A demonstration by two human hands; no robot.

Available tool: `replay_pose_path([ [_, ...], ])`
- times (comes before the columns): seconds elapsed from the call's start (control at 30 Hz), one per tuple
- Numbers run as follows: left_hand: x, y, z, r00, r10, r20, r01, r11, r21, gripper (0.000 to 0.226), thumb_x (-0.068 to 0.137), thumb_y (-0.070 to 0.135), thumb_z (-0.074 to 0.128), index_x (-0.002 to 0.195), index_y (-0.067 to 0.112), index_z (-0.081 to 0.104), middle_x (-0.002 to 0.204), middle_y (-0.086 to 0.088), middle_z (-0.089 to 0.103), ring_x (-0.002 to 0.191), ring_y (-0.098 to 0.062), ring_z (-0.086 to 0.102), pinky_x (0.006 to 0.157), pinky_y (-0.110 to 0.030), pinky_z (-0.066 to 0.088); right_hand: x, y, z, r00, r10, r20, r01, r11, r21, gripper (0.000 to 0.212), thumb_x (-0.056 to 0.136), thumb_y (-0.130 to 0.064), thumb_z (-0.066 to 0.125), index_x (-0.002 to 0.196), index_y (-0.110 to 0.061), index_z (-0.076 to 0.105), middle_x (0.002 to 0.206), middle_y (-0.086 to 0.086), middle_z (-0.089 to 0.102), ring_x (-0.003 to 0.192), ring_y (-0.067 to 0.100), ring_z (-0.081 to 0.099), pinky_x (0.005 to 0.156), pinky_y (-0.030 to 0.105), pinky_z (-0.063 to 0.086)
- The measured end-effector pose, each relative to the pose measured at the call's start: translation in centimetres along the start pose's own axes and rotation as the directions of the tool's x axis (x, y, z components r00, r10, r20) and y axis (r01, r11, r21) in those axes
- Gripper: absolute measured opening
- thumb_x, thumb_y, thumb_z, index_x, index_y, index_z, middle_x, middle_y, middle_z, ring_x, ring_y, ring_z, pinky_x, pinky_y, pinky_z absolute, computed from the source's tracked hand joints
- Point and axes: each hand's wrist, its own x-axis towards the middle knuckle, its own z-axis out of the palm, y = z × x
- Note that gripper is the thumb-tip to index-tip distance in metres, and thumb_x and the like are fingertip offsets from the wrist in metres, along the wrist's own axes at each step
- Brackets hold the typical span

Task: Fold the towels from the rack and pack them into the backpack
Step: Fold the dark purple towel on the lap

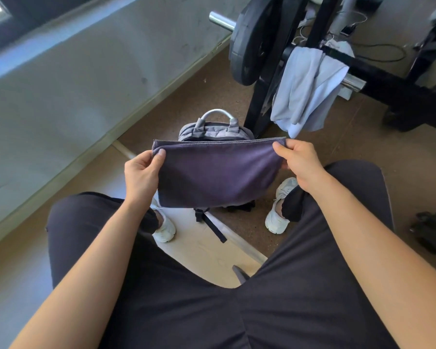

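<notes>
Two hands gripping purple towel corners

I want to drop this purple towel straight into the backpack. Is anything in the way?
Nothing visible. Both the left hand and right hand hold the purple towel right above the backpack, though the towel hides its opening.

Towel before backpack, rack behind

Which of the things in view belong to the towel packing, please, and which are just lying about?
Job: purple towel, held by left hand and right hand; pale blue towel on rack; backpack.
Lying about: weight plate, cables.
</notes>
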Motion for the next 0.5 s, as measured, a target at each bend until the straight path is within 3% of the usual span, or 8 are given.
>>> replay_pose_path([
  [0.07,-0.1,-0.1,0.1,1.0,-0.007,0.019,0.007,1.0,-0.007,0.041,0.102,0.016,0.065,0.069,-0.004,0.052,0.057,0.02,0.036,0.057,-0.001,0.029,0.053,-0.021,0.024,0.1,0.1,0.1,1.0,0.014,-0.007,-0.014,1.0,-0.024,0.017,0.098,-0.026,0.064,0.092,-0.014,0.073,0.1,0.012,0.074,0.093,0.019,0.066,0.079,0.035,0.055],
  [0.17,0.0,-0.5,-0.1,0.999,-0.021,0.025,0.021,1.0,-0.023,0.048,0.101,0.024,0.066,0.076,-0.014,0.05,0.07,-0.001,0.039,0.067,-0.015,0.033,0.061,-0.033,0.027,0.6,0.7,0.0,1.0,-0.001,-0.027,-0.001,0.999,-0.052,0.037,0.091,-0.037,0.066,0.095,-0.001,0.07,0.11,0.031,0.065,0.085,0.021,0.06,0.08,0.047,0.055],
  [0.27,0.3,-0.6,-0.3,0.999,-0.026,0.037,0.028,0.998,-0.05,0.055,0.096,0.038,0.067,0.085,-0.015,0.057,0.077,-0.005,0.047,0.075,-0.019,0.039,0.069,-0.037,0.033,0.7,1.0,0.2,0.999,-0.005,-0.036,0.002,0.998,-0.068,0.029,0.093,-0.033,0.066,0.095,-0.005,0.073,0.107,0.027,0.068,0.092,0.03,0.068,0.093,0.058,0.053],
  [0.37,-0.1,-0.1,-0.1,0.995,-0.08,0.064,0.084,0.994,-0.07,0.052,0.092,0.044,0.07,0.087,-0.007,0.064,0.078,-0.008,0.056,0.075,-0.022,0.05,0.07,-0.043,0.045,0.0,0.5,0.6,0.998,-0.049,-0.03,0.046,0.995,-0.086,0.033,0.091,-0.034,0.066,0.094,-0.002,0.072,0.102,0.028,0.069,0.103,0.045,0.064,0.087,0.054,0.056],
  [0.43,-0.7,0.6,0.3,0.99,-0.102,0.095,0.108,0.992,-0.062,0.039,0.095,0.037,0.071,0.084,-0.001,0.068,0.076,-0.011,0.06,0.073,-0.024,0.059,0.068,-0.051,0.057,-0.6,0.1,1.0,0.998,-0.063,-0.008,0.062,0.995,-0.083,0.027,0.094,-0.029,0.067,0.096,-0.003,0.073,0.096,0.023,0.072,0.099,0.041,0.068,0.08,0.05,0.058],
  [0.5,-1.3,1.0,0.9,0.987,-0.092,0.134,0.1,0.994,-0.055,0.03,0.099,0.026,0.07,0.084,0.0,0.068,0.075,-0.011,0.063,0.071,-0.021,0.064,0.067,-0.05,0.063,-1.4,-0.2,1.6,0.997,-0.075,0.016,0.076,0.995,-0.063,0.016,0.095,-0.022,0.068,0.098,-0.007,0.074,0.093,0.012,0.076,0.094,0.031,0.073,0.08,0.051,0.06],
])
